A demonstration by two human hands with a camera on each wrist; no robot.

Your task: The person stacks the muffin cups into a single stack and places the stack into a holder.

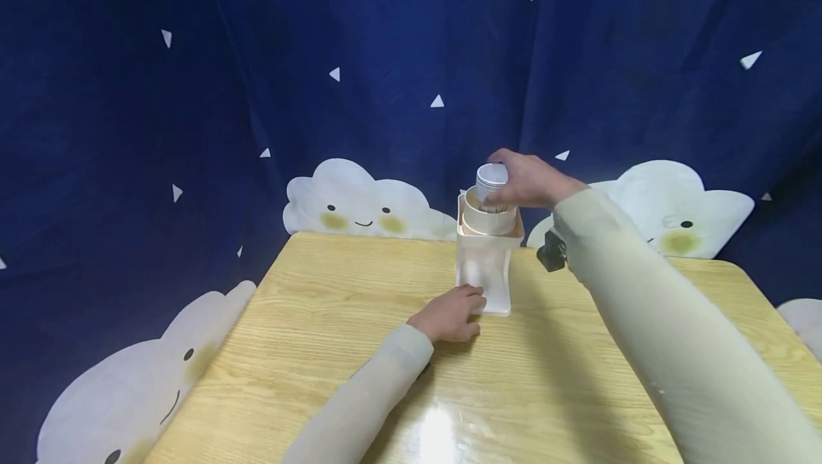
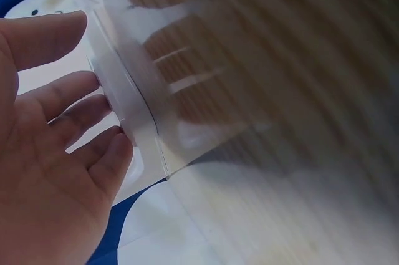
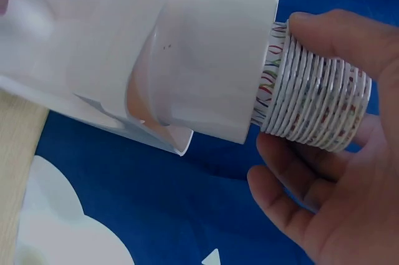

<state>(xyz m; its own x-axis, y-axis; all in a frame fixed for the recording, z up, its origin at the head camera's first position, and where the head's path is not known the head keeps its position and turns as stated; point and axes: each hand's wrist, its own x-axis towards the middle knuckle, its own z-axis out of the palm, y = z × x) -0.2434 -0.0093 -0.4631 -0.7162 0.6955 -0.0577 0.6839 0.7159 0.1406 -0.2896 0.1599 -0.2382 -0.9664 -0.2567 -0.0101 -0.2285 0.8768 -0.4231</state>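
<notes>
A white plastic cup dispenser (image 1: 485, 264) stands upright near the far edge of the table, with a round tube (image 3: 215, 56) at its top. My right hand (image 1: 529, 180) grips a stack of paper cups (image 3: 318, 90) between thumb and fingers. The lower end of that stack, printed with coloured squiggles, sits inside the tube's mouth, while the rims stick out above it. Down at the dispenser's foot, my left hand (image 1: 449, 314) touches the edge of the base (image 2: 115, 90) with its fingertips, the thumb held apart from it.
The wooden table (image 1: 347, 293) has a glossy top. Behind it hangs a dark blue curtain (image 1: 385, 36) with white triangles and smiling clouds, close to the dispenser's back. A small black device (image 1: 551, 251) is on the underside of my right wrist.
</notes>
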